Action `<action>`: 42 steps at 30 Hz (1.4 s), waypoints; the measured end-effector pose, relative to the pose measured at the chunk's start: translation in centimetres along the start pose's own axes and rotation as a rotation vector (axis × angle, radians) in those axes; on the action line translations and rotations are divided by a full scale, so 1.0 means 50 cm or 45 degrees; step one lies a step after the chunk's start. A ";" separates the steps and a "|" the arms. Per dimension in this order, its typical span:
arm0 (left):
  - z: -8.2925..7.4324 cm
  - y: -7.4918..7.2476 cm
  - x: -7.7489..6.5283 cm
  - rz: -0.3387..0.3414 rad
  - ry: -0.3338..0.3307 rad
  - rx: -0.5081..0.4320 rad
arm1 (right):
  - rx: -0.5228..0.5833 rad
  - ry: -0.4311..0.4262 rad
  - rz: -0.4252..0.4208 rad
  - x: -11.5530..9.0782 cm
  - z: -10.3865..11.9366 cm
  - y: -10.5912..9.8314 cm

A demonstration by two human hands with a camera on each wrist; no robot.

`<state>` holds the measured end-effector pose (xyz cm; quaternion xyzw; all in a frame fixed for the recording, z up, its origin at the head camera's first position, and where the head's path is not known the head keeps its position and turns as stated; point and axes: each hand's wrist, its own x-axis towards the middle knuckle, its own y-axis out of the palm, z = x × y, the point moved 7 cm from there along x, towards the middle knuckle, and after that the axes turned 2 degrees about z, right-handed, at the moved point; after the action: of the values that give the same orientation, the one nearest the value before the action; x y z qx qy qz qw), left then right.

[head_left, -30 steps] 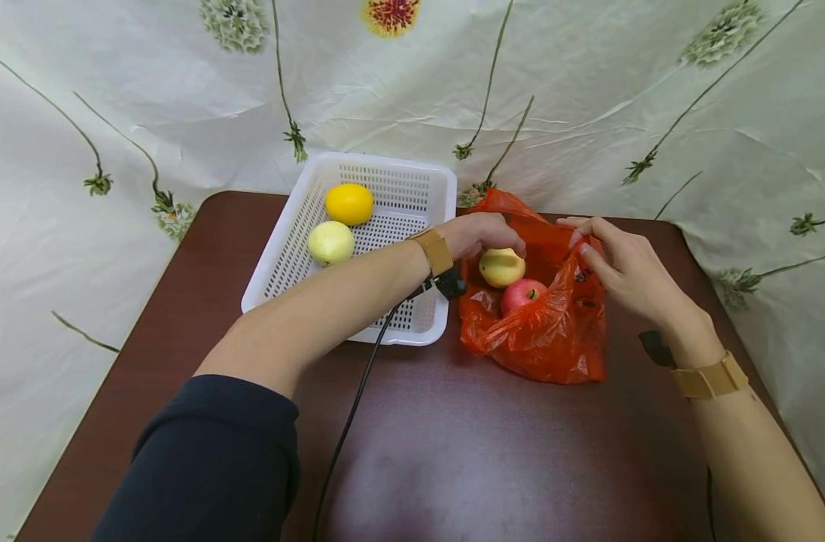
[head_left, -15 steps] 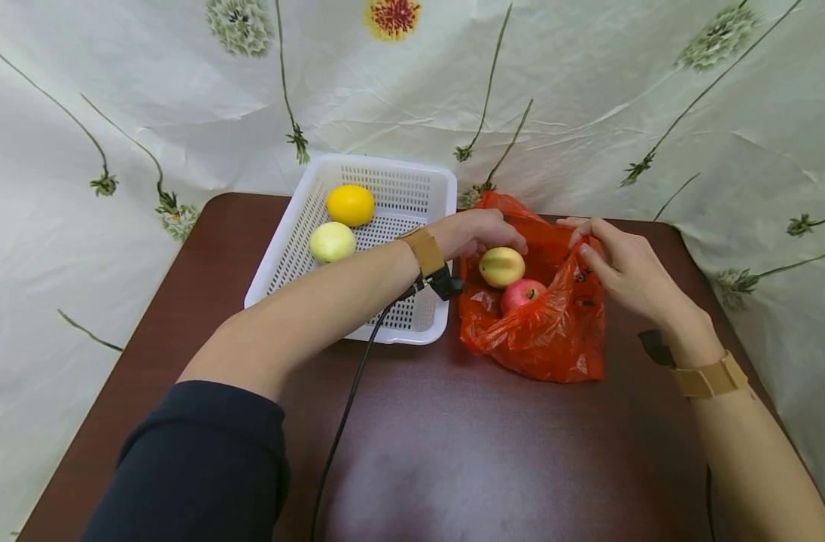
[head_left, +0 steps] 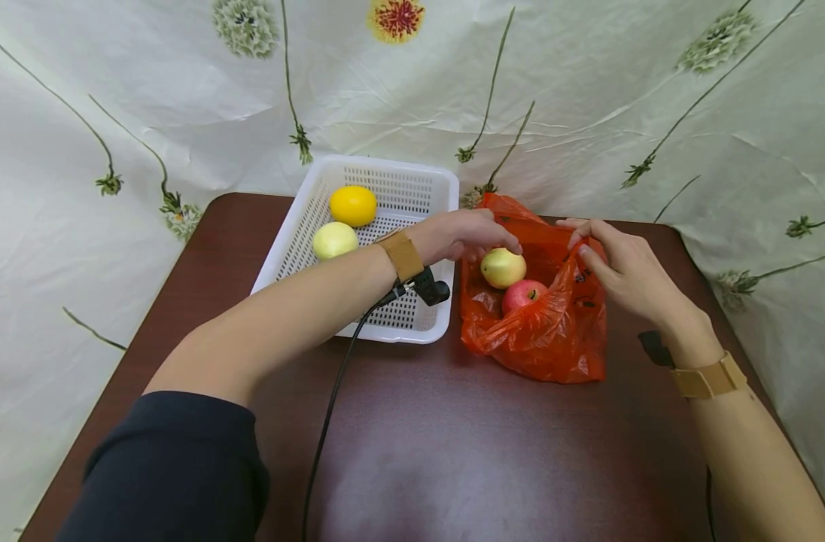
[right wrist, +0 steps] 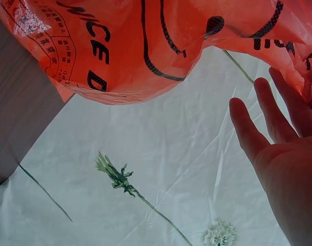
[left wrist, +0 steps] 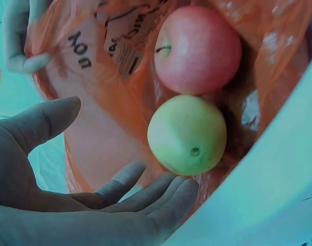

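Observation:
A red plastic bag [head_left: 555, 339] lies on the table with its mouth spread. Inside it sit a red apple [head_left: 522, 296] and a round yellow-green fruit [head_left: 503, 268], touching side by side in the left wrist view. My left hand [head_left: 468, 233] is over the bag's left side, its fingers extended close to the yellow-green fruit [left wrist: 188, 134], with nothing between thumb and fingers. My right hand [head_left: 622, 263] pinches the bag's right rim between thumb and fingers. In the right wrist view the other fingers [right wrist: 269, 105] are spread beside the red plastic.
A white slotted basket [head_left: 290, 233] stands left of the bag, under my left forearm. In it lie a bright yellow lemon-shaped fruit [head_left: 353, 206] and a pale green round fruit [head_left: 335, 240]. A black cable [head_left: 331, 414] runs from the left wrist across the brown table [head_left: 453, 436].
My left hand and forearm have drawn slightly left, away from the yellow-green fruit, which has turned a little in the bag. The right hand keeps its place on the rim.

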<state>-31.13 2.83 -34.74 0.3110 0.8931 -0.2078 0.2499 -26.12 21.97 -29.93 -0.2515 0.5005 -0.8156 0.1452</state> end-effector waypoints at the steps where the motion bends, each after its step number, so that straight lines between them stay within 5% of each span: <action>1: 0.002 0.002 -0.003 0.009 0.002 0.002 | 0.005 -0.002 0.003 0.000 0.001 0.001; 23: 0.045 -0.006 -0.035 0.014 0.076 0.147 | 0.037 -0.039 -0.019 -0.001 0.008 0.002; 24: 0.040 -0.005 -0.056 0.009 0.093 0.152 | 0.040 -0.041 -0.019 -0.001 0.008 0.003; 30: 0.063 -0.028 -0.078 -0.045 0.102 0.175 | 0.049 -0.056 -0.009 0.004 0.012 0.002; 42: 0.115 -0.075 -0.131 -0.120 0.012 0.273 | 0.036 -0.052 0.009 0.010 0.022 -0.002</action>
<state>-27.31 -5.86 -34.68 0.2948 0.8805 -0.3122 0.2009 -25.91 20.97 -29.31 -0.2643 0.4867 -0.8167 0.1620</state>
